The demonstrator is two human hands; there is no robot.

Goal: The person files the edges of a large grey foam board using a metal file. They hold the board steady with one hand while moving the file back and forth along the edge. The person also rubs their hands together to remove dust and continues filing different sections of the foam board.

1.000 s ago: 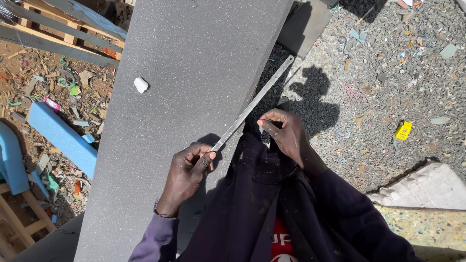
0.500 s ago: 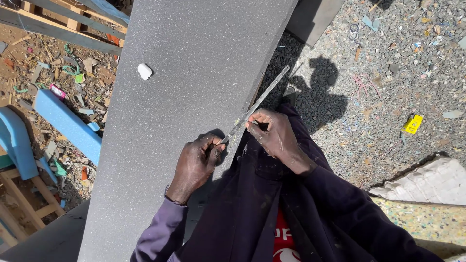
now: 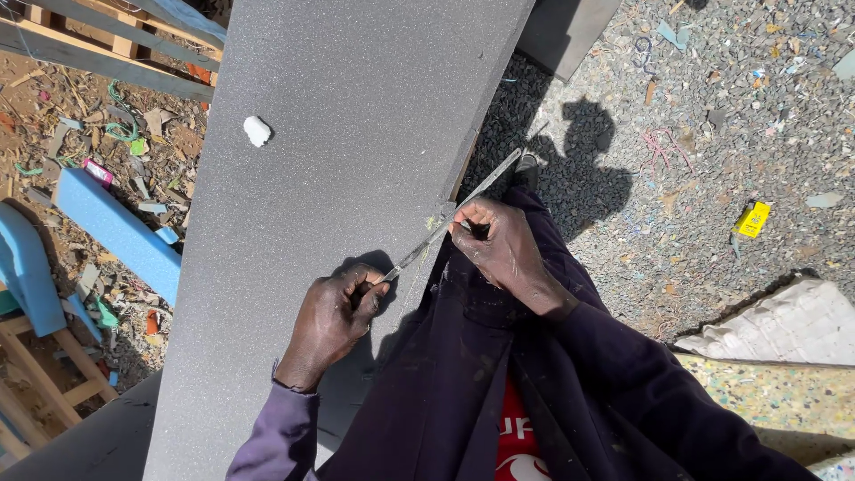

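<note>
Grey foam, a long thick slab (image 3: 338, 178), fills the middle of the view, its right edge running down to the person's dark coat. A thin metal blade (image 3: 445, 223) lies slanted across that edge, its far tip out over the gravel. The left hand (image 3: 334, 321) is closed around the blade's near end, resting on the slab's face. The right hand (image 3: 499, 245) pinches the blade midway, fingers (image 3: 468, 218) closed right at the slab's edge. A small white scrap (image 3: 256, 130) lies well apart on the slab. Left of the slab, blue foam offcuts (image 3: 116, 233) and wooden frames crowd the ground; to the right, littered gravel (image 3: 712, 134) lies open, with a yellow box (image 3: 753, 218) farther off.
</note>
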